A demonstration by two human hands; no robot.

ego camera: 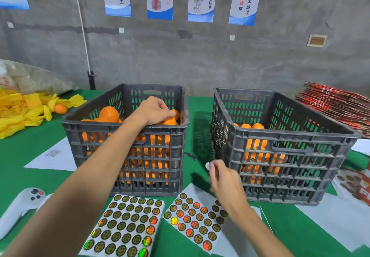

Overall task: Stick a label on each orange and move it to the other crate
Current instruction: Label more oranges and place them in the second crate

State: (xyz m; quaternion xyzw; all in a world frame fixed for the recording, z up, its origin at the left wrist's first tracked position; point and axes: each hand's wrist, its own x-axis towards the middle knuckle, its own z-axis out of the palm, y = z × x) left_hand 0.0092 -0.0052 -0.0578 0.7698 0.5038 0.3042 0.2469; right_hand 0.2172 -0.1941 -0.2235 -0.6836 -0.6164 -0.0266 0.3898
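Sticky-side up, the label (207, 166) pinched in our right hand (224, 178) (lower centre) could fold on itself while our left hand (155, 109) closes on an orange (173, 116) in the left crate (128, 124).

Two dark, matt plastic crates (128, 136) (280, 156), slotted and scuffed, on smooth green cloth over the bench (30, 150). Glossy holographic foil labels on white paper sheets (124, 226) (198, 218) near the front edge. Smooth white plastic controller (18, 208) at the front left corner.

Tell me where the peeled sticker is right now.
In the head view it is pinched in the right hand, the sticker held above the right sticker sheet, in the gap between the two crates.
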